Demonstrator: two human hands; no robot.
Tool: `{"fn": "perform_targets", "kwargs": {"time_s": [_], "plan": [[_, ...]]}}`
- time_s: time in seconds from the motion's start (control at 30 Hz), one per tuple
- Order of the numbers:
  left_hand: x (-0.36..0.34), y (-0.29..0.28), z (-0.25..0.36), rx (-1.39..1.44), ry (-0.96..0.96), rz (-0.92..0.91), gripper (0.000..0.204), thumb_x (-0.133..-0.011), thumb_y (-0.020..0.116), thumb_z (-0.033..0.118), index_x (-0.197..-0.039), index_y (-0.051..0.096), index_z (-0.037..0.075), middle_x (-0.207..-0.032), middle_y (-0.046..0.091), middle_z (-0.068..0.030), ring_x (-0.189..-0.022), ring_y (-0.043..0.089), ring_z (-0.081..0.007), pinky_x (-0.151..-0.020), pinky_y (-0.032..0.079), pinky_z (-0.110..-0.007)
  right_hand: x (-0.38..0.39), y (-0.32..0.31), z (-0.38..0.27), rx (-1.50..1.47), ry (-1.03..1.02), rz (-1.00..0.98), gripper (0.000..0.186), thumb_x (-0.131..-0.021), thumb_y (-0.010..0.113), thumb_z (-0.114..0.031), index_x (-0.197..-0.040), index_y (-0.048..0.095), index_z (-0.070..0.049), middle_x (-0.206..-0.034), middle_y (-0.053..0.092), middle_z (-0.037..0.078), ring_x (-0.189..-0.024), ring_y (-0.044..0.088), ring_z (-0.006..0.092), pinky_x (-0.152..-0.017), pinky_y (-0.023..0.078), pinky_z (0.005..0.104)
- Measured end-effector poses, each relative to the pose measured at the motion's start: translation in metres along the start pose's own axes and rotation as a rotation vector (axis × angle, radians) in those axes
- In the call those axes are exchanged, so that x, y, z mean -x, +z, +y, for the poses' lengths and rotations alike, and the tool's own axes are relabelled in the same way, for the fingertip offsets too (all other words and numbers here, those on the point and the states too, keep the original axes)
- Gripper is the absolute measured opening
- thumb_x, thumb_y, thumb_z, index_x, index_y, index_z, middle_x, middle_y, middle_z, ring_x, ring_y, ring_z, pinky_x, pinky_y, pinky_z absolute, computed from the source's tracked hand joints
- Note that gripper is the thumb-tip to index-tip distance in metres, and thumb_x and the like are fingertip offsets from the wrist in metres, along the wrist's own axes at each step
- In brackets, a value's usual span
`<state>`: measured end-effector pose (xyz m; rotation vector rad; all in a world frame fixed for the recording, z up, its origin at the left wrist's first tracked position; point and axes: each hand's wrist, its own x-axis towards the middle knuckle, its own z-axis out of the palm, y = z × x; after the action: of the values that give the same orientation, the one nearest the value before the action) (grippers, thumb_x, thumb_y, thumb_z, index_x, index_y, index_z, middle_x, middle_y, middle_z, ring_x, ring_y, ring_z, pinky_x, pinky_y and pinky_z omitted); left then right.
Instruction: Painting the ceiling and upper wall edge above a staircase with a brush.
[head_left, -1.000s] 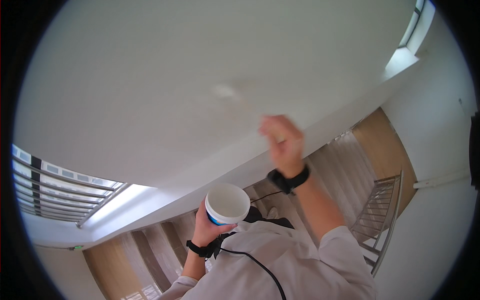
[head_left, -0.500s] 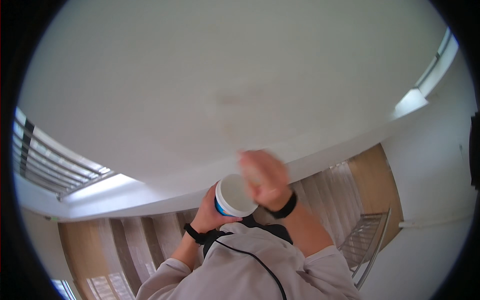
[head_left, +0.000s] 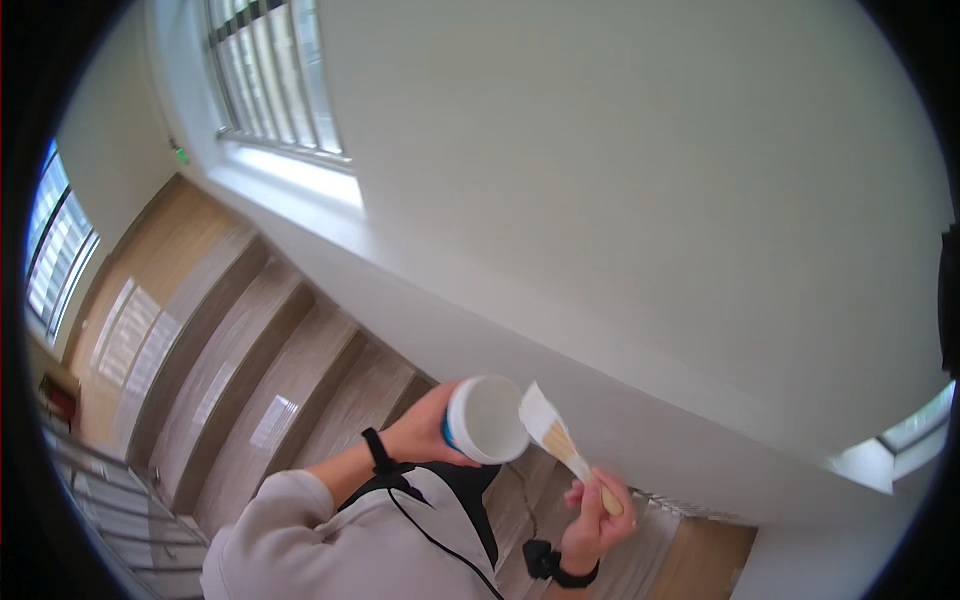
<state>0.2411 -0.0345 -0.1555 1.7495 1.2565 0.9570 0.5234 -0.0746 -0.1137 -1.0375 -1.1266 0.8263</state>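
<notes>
My left hand (head_left: pixel 425 425) grips a small white tub (head_left: pixel 489 420) with a blue band on its outside, tilted so its white interior shows. My right hand (head_left: pixel 600 510) is closed on the pale wooden handle of a flat paintbrush (head_left: pixel 558 442). The brush's white, coated-looking bristles are just right of the tub's rim; I cannot tell whether they touch it. Both hands are low in the view, below and in front of the white wall (head_left: pixel 640 180). Black straps circle both wrists, and a black cord runs across my light top.
Steps (head_left: pixel 240 370) descend or rise along the wall at the left, with a wooden landing (head_left: pixel 170 250) and a metal railing (head_left: pixel 90 470) at lower left. A barred window (head_left: pixel 270 80) with a sill (head_left: pixel 290 190) is upper left; other windows sit at both edges.
The view has swung, bringing more stairs and windows in at the left. My right hand has moved down from before the wall to beside the tub, the brush now clearly visible.
</notes>
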Motion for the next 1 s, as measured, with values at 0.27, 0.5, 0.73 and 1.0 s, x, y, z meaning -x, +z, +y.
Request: {"fn": "perform_targets", "kwargs": {"time_s": [0.27,0.5,0.73,1.0], "plan": [[-0.003,0.072,-0.006,-0.186,0.213,-0.212,0.12,-0.06,0.097,0.029,-0.157,0.033,0.001,-0.151,0.047,-0.0246,-0.138,0.047,-0.0429,-0.117,0.04,-0.047,0.068,-0.051,0.03,0.162,0.108,0.162,0.022,-0.102,0.068,-0.012,-0.114,0.073,0.007,-0.083,0.073,0.01,-0.068,0.066,0.0162,-0.062,0.053,0.029],[0.055,0.084,-0.013,-0.133,0.125,-0.281,0.113,-0.066,0.094,0.031,-0.156,0.032,0.003,-0.149,0.05,-0.0223,-0.134,0.05,-0.0415,-0.117,0.039,-0.047,0.129,-0.066,0.05,0.043,0.278,0.222,0.019,-0.103,0.066,-0.011,-0.109,0.073,0.005,-0.078,0.069,0.004,-0.067,0.061,0.0105,-0.059,0.047,0.0253],[0.079,0.06,-0.048,0.117,0.031,-0.14,0.101,-0.062,0.097,0.028,-0.147,0.048,0.002,-0.138,0.061,-0.0184,-0.13,0.06,-0.0334,-0.112,0.047,-0.044,0.114,-0.012,0.021,0.147,0.29,-0.059,0.017,-0.104,0.063,-0.01,-0.105,0.072,0.005,-0.077,0.063,0.003,-0.067,0.057,0.0136,-0.06,0.046,0.0287],[0.162,0.061,-0.107,0.048,-0.036,0.103,0.118,-0.056,0.103,0.021,-0.149,0.033,0.001,-0.144,0.053,-0.0157,-0.13,0.058,-0.029,-0.111,0.048,-0.044,0.145,0.046,0.055,0.167,0.147,-0.175,0.017,-0.101,0.069,-0.008,-0.113,0.075,0.002,-0.084,0.074,0.008,-0.069,0.067,0.0105,-0.063,0.054,0.0249]]}}
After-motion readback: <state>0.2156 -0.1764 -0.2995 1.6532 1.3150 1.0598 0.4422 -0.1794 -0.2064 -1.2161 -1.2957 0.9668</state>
